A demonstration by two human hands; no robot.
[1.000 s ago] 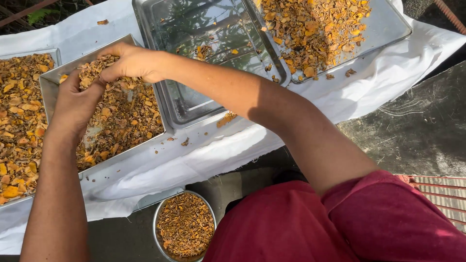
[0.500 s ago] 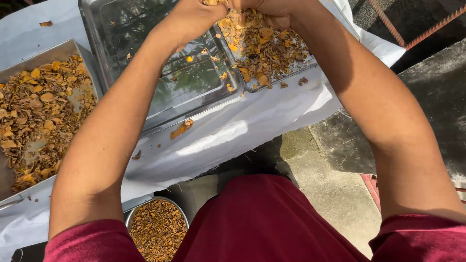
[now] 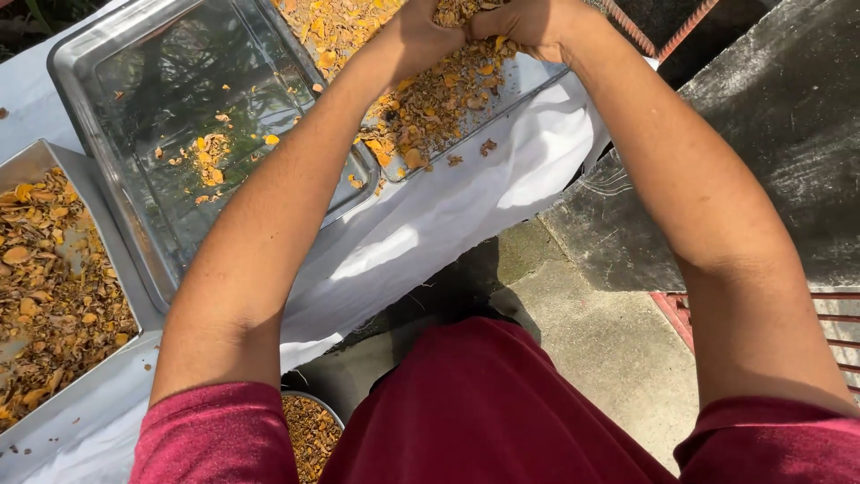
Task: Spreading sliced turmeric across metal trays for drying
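We see our left hand (image 3: 421,36) and right hand (image 3: 528,22) pressed together, clutching dried orange flakes (image 3: 421,116) over the far tray (image 3: 528,81) (the middle tray (image 3: 116,54) nearly bare).

Orange-brown dried flakes (image 3: 421,116), silver metal trays (image 3: 81,63), white cloth (image 3: 430,224), maroon shirt (image 3: 502,412).

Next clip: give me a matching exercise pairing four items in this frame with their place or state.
Things:
1. middle metal tray
2. left metal tray
3. round metal bowl
4. both hands

Places or states:
A. at the bottom edge, partly hidden behind the maroon shirt
B. nearly bare, only a few orange chips scattered inside
C. together above the far tray, closed on a clump of dried chips
D. filled with brown and orange dried chips

Pairs: 1-B, 2-D, 3-A, 4-C
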